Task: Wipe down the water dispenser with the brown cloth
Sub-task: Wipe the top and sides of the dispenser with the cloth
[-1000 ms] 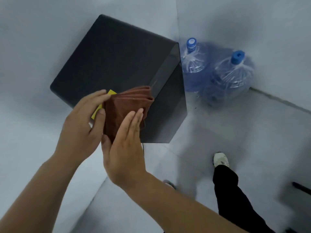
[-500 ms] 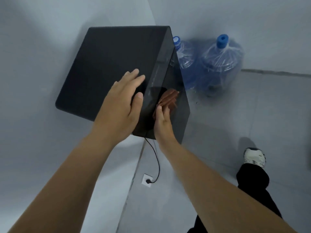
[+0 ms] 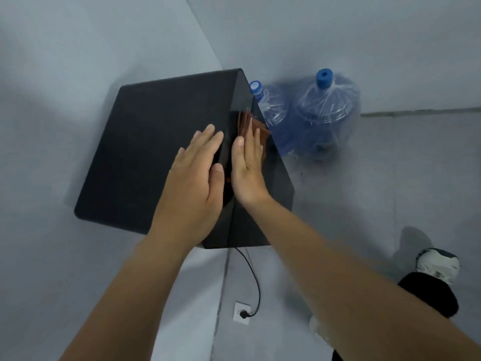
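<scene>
Right hand [image 3: 248, 168], fingers flat, presses brown cloth [image 3: 256, 127] against water dispenser [image 3: 161, 152]; left hand [image 3: 194, 183] rests spread on top.

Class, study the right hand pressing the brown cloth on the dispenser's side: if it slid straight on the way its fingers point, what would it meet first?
Probably the nearer water bottle beyond the dispenser; depth is unclear. The right hand holds the brown cloth.
</scene>
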Action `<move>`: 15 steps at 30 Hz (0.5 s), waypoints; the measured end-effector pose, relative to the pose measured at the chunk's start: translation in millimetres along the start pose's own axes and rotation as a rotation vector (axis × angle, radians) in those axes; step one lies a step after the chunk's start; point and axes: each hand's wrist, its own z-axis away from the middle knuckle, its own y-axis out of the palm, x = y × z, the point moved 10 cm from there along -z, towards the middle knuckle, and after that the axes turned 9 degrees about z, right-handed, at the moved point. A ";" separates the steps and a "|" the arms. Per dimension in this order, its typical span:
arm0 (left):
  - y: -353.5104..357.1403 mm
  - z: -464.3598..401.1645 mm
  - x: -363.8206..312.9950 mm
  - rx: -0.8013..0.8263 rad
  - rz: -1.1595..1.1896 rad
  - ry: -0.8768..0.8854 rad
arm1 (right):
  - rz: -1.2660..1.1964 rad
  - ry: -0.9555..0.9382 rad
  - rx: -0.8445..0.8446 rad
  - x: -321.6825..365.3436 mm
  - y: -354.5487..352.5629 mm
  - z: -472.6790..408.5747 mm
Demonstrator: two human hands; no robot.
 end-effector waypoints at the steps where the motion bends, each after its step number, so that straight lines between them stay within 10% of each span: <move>1: 0.1 -0.4 0.6 0.002 0.002 -0.002 | 0.001 -0.007 -0.009 5.8 -5.4 -18.3; 6: 4.4 -7.3 3.4 0.024 -0.007 0.014 | -0.015 -0.060 -0.080 4.7 -13.5 -48.0; 15: 11.3 -26.9 -18.1 0.027 -0.086 0.123 | -0.049 -0.083 0.004 -73.4 40.9 147.0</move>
